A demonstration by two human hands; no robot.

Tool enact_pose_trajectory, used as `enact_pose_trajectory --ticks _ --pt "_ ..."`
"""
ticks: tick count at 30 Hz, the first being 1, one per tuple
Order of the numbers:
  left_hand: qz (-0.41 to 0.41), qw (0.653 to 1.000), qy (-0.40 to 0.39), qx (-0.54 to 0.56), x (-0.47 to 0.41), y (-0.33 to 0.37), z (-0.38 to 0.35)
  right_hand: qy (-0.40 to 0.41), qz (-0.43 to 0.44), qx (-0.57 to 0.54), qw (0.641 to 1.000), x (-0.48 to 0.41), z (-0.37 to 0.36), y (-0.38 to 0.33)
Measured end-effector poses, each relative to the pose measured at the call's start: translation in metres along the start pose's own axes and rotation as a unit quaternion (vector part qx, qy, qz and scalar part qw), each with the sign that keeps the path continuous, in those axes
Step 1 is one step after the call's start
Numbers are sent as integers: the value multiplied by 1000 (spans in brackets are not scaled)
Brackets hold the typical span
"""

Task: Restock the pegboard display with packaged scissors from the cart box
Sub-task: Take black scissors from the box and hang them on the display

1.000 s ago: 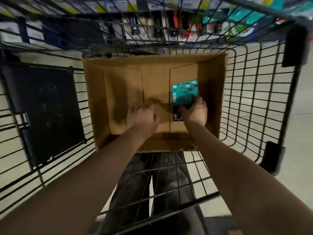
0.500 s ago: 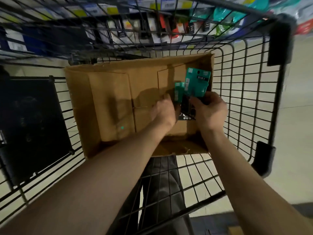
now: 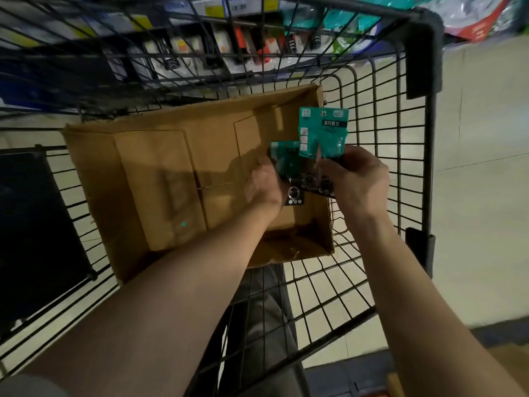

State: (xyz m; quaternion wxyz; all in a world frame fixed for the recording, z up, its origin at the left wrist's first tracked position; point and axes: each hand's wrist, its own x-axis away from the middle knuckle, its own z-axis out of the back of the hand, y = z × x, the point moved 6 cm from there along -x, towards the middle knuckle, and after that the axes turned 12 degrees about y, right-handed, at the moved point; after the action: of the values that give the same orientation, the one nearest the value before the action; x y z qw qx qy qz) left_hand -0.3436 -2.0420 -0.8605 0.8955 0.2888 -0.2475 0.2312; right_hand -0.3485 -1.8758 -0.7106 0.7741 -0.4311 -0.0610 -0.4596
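- Right hand [image 3: 355, 179] is pinching the upper scissors pack [image 3: 323, 130] by its dark bottom end. Thumb and fingers are curled round it, so the teal card is sticking up toward the far right corner of the box.
- Left hand [image 3: 264, 186] is gripping the lower scissors pack [image 3: 286, 161] along its left edge. The back of the hand is facing the camera, so I can't tell exactly how the fingertips are lying.
- The two packs are overlapping, with the upper one sitting in front of the lower one's right side. Whether they're actually touching, can't say.
- Black finger loops are showing through the clear plastic at the bottom of both packs.
- Both packs are being held over the right part of the cardboard box [image 3: 160, 179], and they're looking lifted off its bottom flaps.
- The box is sitting open inside the wire cart [image 3: 380, 133], up against the far end of the basket. There's a tiny teal speck [image 3: 183, 224] lying on the near left flap.
- A dark panel [image 3: 34, 224] is filling the cart's left side.
- Past the far end of the cart, store shelving [image 3: 229, 44] is carrying rows of packaged goods, all blurry.
- Pale floor [image 3: 481, 167] is running along the right, and the person's dark trousers [image 3: 266, 310] are showing through the mesh between the forearms.
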Motion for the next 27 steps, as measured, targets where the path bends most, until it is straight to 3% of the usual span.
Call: enact_pose_trajectory --ticks 8,11,19,23,27 --pt "10 999 40 -31 10 10 -1 9 -23 -20 999 -1 7 12" --pt "54 995 84 20 9 10 6 4 -29 -23 999 -1 6 16" --pt "79 995 29 56 -2 1 11 12 -35 -45 998 -2 9 24" --pt "93 986 -6 140 3 1 25 2 -51 -64 997 1 12 26" --pt "82 978 28 189 11 2 75 -22 -61 -82 995 13 14 18"
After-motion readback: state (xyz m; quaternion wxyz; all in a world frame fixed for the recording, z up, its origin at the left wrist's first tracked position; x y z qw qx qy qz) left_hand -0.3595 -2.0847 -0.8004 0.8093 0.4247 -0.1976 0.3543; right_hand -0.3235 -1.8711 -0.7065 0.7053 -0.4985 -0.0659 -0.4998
